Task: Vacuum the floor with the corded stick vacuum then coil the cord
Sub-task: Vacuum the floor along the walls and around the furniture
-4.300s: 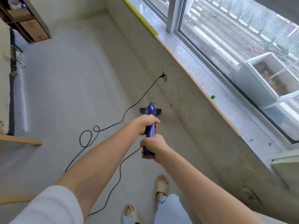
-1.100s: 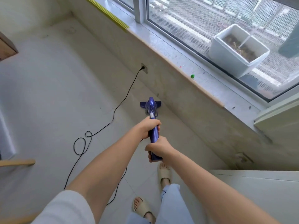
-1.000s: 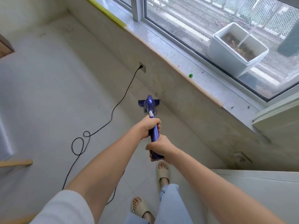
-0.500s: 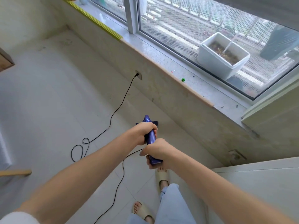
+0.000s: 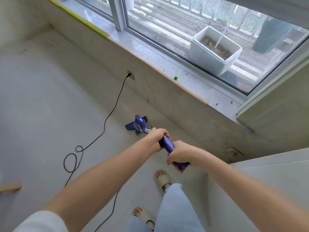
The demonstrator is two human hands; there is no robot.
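Note:
A blue corded stick vacuum (image 5: pixel 139 124) stands with its floor head on the pale tiled floor (image 5: pixel 46 101), close to the low wall under the window. My left hand (image 5: pixel 156 136) grips the upper shaft. My right hand (image 5: pixel 179 155) grips the blue handle end just behind it. The black cord (image 5: pixel 107 117) runs from a wall socket (image 5: pixel 130 75) across the floor, forms loose loops (image 5: pixel 71 159) at the left, then trails back past my feet.
A long window sill (image 5: pixel 150 64) with a small green object (image 5: pixel 175 78) runs along the right. A white planter box (image 5: pixel 215 49) sits outside the glass. A white cabinet top (image 5: pixel 267 178) is at the lower right. A wooden piece (image 5: pixel 10 187) juts in at the left edge.
The vacuum head was pulled back towards me, then swung out to the left again. My view has shifted further right along the sill. Both hands keep their grip.

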